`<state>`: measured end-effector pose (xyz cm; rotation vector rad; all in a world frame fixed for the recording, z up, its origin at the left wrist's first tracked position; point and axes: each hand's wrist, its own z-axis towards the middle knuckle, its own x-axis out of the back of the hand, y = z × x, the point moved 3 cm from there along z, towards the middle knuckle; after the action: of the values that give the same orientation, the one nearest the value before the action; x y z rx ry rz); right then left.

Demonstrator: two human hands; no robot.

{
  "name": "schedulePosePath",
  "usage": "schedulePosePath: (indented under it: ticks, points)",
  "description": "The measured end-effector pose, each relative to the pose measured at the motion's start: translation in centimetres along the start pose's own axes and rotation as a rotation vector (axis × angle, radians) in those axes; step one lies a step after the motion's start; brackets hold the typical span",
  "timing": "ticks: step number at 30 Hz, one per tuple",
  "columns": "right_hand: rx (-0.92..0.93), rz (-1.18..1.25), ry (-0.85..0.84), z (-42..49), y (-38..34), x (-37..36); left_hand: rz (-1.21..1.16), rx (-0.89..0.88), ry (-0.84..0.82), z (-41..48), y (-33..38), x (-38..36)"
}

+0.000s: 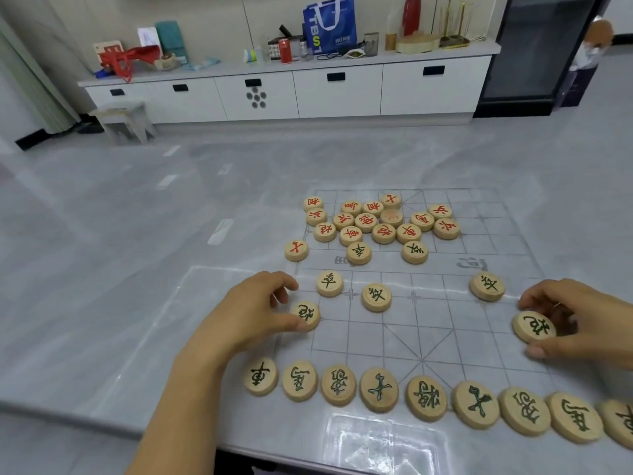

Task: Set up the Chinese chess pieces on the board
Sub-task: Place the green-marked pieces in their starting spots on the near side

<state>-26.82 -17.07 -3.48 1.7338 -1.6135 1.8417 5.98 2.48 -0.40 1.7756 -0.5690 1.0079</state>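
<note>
Board (pixel 428 337) lying on table (pixel 137 269), w/ row of pieces (pixel 378 389) sitting along near edge, cluster (pixel 376 221) crowding far half, loose pieces (pixel 376 297) lying btwn; left-edge piece (pixel 306 315) & right-edge piece (pixel 533 326) flanking; cabinet (pixel 339 90) standing behind table.

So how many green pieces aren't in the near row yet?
7 green pieces: one in the left hand, one in the right hand, three on the board's near half, two beside the red pile. The hands could hide more.
</note>
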Motion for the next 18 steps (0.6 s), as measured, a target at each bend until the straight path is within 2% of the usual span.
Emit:
schedulePosePath:
  ticks: [3,13,18]
  points:
    - [0.014,-0.005,0.011,-0.1,0.0,0.1,0.059,-0.014,-0.037,0.4,0.1,-0.9]
    - [0.056,-0.049,-0.051,-0.7,-1.4,0.2,0.039,-0.076,0.001,0.9,0.8,-1.9]
    - [0.006,-0.042,-0.053,-0.5,-0.9,-0.2,0.04,-0.075,-0.027,1.0,0.6,-1.9]
